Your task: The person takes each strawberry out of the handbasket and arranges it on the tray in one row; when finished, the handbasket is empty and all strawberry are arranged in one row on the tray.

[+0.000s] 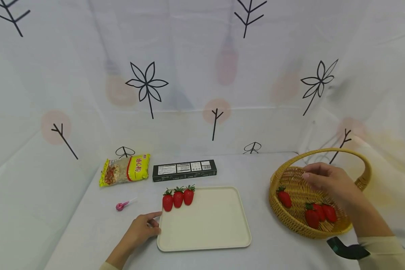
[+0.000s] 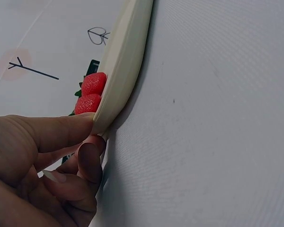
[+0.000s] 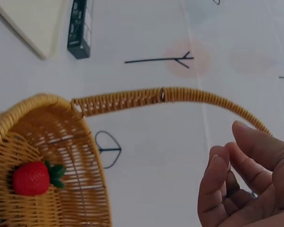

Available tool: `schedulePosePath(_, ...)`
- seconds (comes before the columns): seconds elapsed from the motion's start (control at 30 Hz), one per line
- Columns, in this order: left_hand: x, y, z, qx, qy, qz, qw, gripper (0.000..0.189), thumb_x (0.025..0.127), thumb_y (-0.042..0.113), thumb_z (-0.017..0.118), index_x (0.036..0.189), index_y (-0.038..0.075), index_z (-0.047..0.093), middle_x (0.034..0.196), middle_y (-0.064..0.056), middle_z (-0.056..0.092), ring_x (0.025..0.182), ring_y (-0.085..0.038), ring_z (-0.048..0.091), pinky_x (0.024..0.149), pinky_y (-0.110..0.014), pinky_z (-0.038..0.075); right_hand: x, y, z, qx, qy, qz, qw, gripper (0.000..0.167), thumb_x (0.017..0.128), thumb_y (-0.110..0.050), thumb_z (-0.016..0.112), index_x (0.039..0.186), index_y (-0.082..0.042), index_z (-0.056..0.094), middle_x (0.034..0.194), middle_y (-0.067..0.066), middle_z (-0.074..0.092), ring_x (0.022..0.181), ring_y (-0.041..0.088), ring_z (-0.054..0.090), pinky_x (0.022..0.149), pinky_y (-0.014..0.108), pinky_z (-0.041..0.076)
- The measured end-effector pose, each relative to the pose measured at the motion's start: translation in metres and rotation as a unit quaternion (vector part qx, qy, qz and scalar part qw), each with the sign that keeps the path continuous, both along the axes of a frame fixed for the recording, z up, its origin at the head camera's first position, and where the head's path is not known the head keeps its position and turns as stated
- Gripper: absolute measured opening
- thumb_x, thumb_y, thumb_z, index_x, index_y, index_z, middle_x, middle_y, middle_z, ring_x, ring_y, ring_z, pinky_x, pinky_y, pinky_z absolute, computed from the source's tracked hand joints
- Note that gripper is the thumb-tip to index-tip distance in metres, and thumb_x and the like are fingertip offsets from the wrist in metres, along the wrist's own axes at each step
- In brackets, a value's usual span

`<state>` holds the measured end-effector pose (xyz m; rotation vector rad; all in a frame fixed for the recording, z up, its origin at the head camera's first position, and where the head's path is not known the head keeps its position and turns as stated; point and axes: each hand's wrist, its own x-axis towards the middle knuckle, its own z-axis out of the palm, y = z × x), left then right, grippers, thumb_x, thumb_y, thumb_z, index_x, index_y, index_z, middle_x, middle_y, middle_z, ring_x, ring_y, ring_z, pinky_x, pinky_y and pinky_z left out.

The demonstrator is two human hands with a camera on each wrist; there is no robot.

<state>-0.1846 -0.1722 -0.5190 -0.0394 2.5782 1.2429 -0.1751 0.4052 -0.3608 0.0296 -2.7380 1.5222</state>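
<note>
My left hand (image 1: pixel 142 229) holds the left rim of a cream rectangular tray (image 1: pixel 206 232); the left wrist view shows thumb and fingers pinching its edge. Three red strawberries (image 1: pixel 178 197) with green leaves stand in a row at the tray's far left corner. My right hand (image 1: pixel 335 185) is over a woven wicker basket (image 1: pixel 290 221), under its arched handle (image 1: pixel 327 150). Nothing shows between its loosely bent fingers, and the right wrist view has them near the handle. Several more strawberries lie in the basket, one strawberry (image 1: pixel 284 197) apart at the left.
Behind the tray lies a long black box (image 1: pixel 184 170) with white labels. To its left is a yellow and clear food packet (image 1: pixel 125 170). A pink lollipop (image 1: pixel 122 206) lies left of the tray. Patterned white cloth (image 1: pixel 189 131) hangs behind and at both sides.
</note>
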Motion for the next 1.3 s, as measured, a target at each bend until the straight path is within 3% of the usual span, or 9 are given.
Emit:
schedulePosePath(0.37,0.001,-0.001,0.000,0.007,-0.002,0.001,1.0000,0.061,0.078,0.004,0.081,0.137,0.005,0.064,0.086,-0.002,0.062,0.081,-0.018,0.054,0.069,-0.032,0.045,-0.027,0.022,-0.012,-0.013,-0.022,0.015,0.9996,0.024,0.101,-0.026,0.064,0.123,-0.016,0.059,0.098,-0.010,0.064,0.083,0.011,0.061,0.073,0.027,0.053)
schedulePosePath(0.5,0.000,-0.001,0.000,0.010,0.002,0.000,1.0000,0.060,0.078,0.004,0.081,0.137,0.004,0.064,0.086,-0.002,0.062,0.081,-0.018,0.054,0.069,-0.033,0.045,-0.037,0.027,-0.017,-0.009,-0.034,0.029,0.9990,0.035,0.101,-0.028,0.064,0.131,-0.010,0.056,0.106,-0.009,0.064,0.091,0.008,0.064,0.078,0.026,0.055)
schedulePosePath(0.6,0.000,-0.001,0.000,0.011,0.005,0.001,0.9999,0.060,0.078,0.003,0.080,0.136,0.004,0.064,0.086,-0.002,0.062,0.080,-0.018,0.054,0.069,-0.033,0.045,-0.046,0.031,-0.024,-0.006,-0.049,0.045,0.9978,0.047,0.102,-0.028,0.064,0.137,-0.001,0.051,0.112,-0.004,0.064,0.094,0.008,0.064,0.081,0.029,0.056)
schedulePosePath(0.9,0.000,-0.001,-0.001,0.012,0.003,-0.001,0.9999,0.060,0.078,0.003,0.080,0.136,0.004,0.064,0.086,-0.002,0.062,0.080,-0.018,0.054,0.069,-0.033,0.046,-0.065,0.037,-0.049,-0.017,-0.089,0.083,0.9924,0.060,0.102,-0.026,0.062,0.146,0.008,0.041,0.124,0.014,0.057,0.104,0.017,0.065,0.089,0.037,0.056)
schedulePosePath(1.17,-0.001,-0.001,-0.003,0.010,0.001,-0.003,0.9999,0.060,0.079,0.003,0.080,0.137,0.005,0.064,0.086,-0.002,0.063,0.080,-0.018,0.054,0.069,-0.033,0.045,-0.074,0.042,-0.071,-0.018,-0.130,0.105,0.9857,0.060,0.103,-0.026,0.061,0.148,0.007,0.040,0.137,0.027,0.048,0.111,0.021,0.063,0.092,0.037,0.055)
schedulePosePath(1.3,0.000,-0.001,-0.002,0.011,0.002,-0.004,0.9999,0.060,0.079,0.003,0.080,0.137,0.005,0.064,0.086,-0.002,0.063,0.080,-0.018,0.054,0.068,-0.033,0.045,-0.077,0.043,-0.080,-0.011,-0.130,0.120,0.9842,0.061,0.102,-0.025,0.063,0.148,0.008,0.041,0.141,0.031,0.044,0.113,0.022,0.062,0.094,0.040,0.054)
